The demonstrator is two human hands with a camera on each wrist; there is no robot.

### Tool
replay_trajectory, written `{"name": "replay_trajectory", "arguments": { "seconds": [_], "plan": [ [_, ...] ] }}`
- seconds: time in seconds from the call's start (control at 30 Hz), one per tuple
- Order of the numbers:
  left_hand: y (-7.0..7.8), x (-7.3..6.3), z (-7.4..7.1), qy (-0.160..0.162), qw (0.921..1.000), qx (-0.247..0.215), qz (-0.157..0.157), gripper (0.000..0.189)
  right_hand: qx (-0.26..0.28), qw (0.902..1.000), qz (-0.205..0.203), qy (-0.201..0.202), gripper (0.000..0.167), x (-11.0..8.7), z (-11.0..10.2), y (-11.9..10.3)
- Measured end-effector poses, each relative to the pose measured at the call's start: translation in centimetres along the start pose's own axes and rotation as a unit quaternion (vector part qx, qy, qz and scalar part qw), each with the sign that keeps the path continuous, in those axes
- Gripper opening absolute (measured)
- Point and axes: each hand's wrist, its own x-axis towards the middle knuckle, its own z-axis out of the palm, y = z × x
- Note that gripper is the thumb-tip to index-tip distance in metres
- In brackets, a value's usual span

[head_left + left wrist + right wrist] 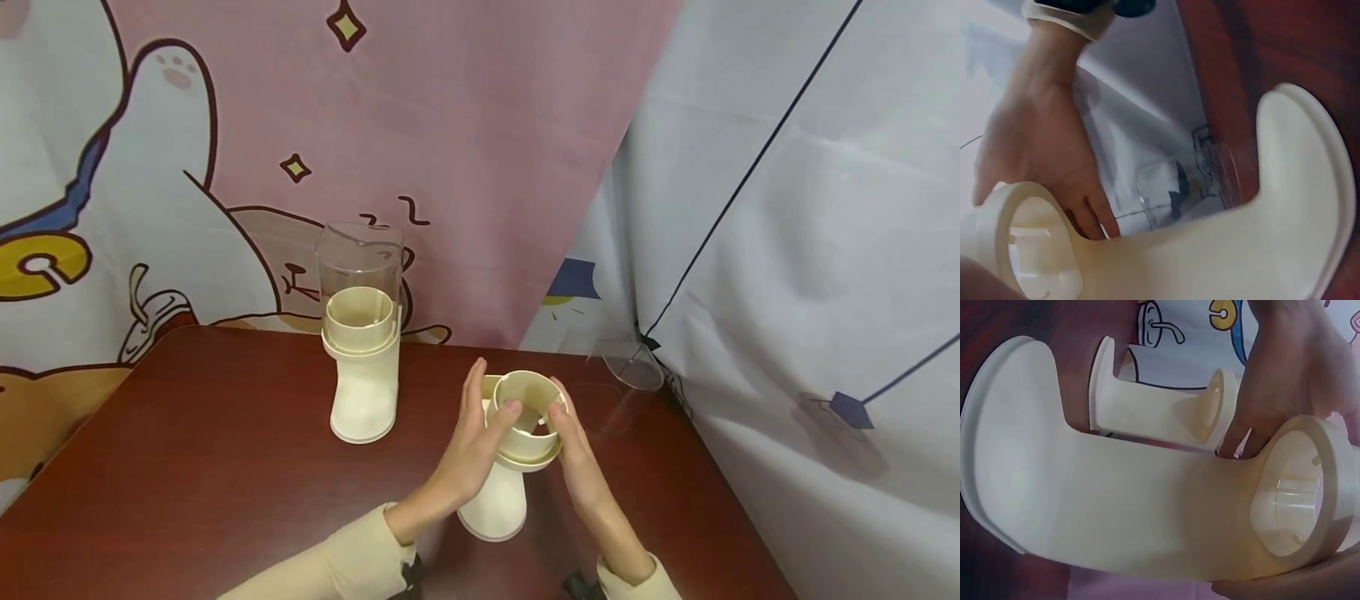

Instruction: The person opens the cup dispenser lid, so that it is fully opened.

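Observation:
Both hands are at the ring-shaped top of a cream plastic dispenser stand (495, 500), whose wide foot is on the table. An open cream collar (527, 446) sits in that top. My left hand (471, 442) holds the collar from the left, thumb over the rim and fingers along the outside. My right hand (581, 458) grips the opposite side the same way, its thumb at the rim near a small notch. In the left wrist view, fingers of the right hand (1047, 144) lie behind the ring. The right wrist view shows the stand's hollow underside (1288, 506).
A matching cream stand (365, 396) stands at the back left, with a clear container (360, 258) on top. Another clear container (633, 367) is at the table's back right, beside the white curtain (787, 250). A printed pink cloth (480, 167) hangs behind the dark red table (225, 467).

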Motion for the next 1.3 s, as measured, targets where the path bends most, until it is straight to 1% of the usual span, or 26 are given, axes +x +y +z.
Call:
{"name": "replay_trajectory", "arguments": {
  "seconds": [0.1,0.23,0.37,0.5,0.6,0.73,0.9,1.0,1.1,1.17,1.3],
  "plan": [
    [-0.6,0.9,0.4,0.002,0.9999,-0.005,0.01,0.079,-0.004,0.9998,0.003,0.019,0.065,0.4,-0.2,0.4],
    [-1.2,2.3,1.1,0.008,0.9996,0.0,0.028,0.076,0.001,0.9995,0.0,0.033,0.065,1.7,-1.0,1.2],
    [-1.7,4.2,2.0,0.011,0.9992,0.003,0.039,0.075,0.001,0.9986,-0.012,0.051,0.063,3.2,-2.0,1.8],
    [-2.6,6.2,3.0,0.013,0.9987,0.012,0.047,0.073,0.008,0.9969,-0.023,0.075,0.061,4.5,-3.1,2.6],
    [-3.2,7.8,3.8,0.018,0.998,0.028,0.054,0.071,0.02,0.9956,-0.025,0.088,0.062,5.5,-4.0,3.3],
    [-3.9,9.9,4.7,0.026,0.9969,0.055,0.051,0.071,0.023,0.9945,-0.028,0.099,0.06,7.4,-5.2,4.2],
    [-4.3,12.2,5.6,0.035,0.9944,0.09,0.045,0.074,0.03,0.9929,-0.015,0.114,0.058,9.7,-6.5,5.1],
    [-4.5,13.0,5.8,0.043,0.9932,0.099,0.044,0.076,0.04,0.9926,-0.011,0.114,0.059,10.5,-6.9,5.4],
    [-4.2,13.4,5.7,0.043,0.9934,0.095,0.047,0.076,0.048,0.9915,-0.018,0.119,0.058,11.0,-7.0,5.3],
    [-4.1,13.4,5.7,0.037,0.9942,0.091,0.045,0.076,0.049,0.9909,-0.017,0.124,0.058,10.9,-7.0,5.3],
    [-4.2,13.1,5.6,0.028,0.9948,0.091,0.037,0.077,0.051,0.9907,-0.001,0.127,0.058,10.5,-6.8,5.2]
  ]
}}
